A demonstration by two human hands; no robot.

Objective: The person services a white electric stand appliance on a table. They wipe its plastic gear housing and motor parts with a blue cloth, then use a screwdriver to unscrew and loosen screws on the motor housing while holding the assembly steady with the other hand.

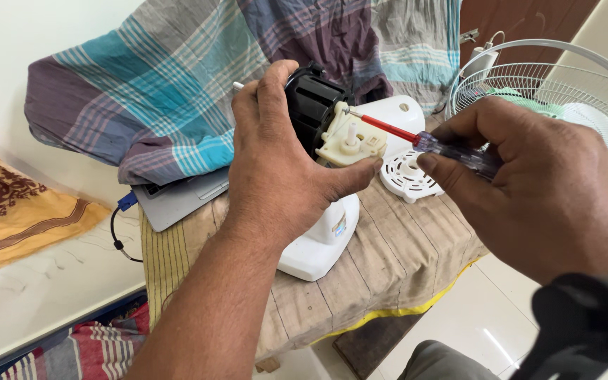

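Left hand [276, 169]: fingers and thumb wrapped round the black fan motor [311, 105] with its cream gearbox [350, 144], held above the white fan base [321, 243] on the cloth-covered table [402, 260]. Right hand [536, 186]: pinched shut on a red-shafted screwdriver [416, 139], long axis running left and slightly up, tip touching the gearbox. Surroundings: white round grille cap [406, 176] just beside; wire fan guard [564, 105] near the table's far right edge, open floor below.

Left hand [276, 165]: bare, no ring or glove; short, plain nails on broad fingers.
Left forearm: bare from wrist to the bottom edge of the view, no sleeve, watch or band showing.
Right hand [543, 197]: bare, without rings, knuckles creased, nails short.
Right wrist: hidden behind a blurred black shape at the lower right corner.
Leg: a strip of grey-olive cloth, likely trousers, at the bottom edge.
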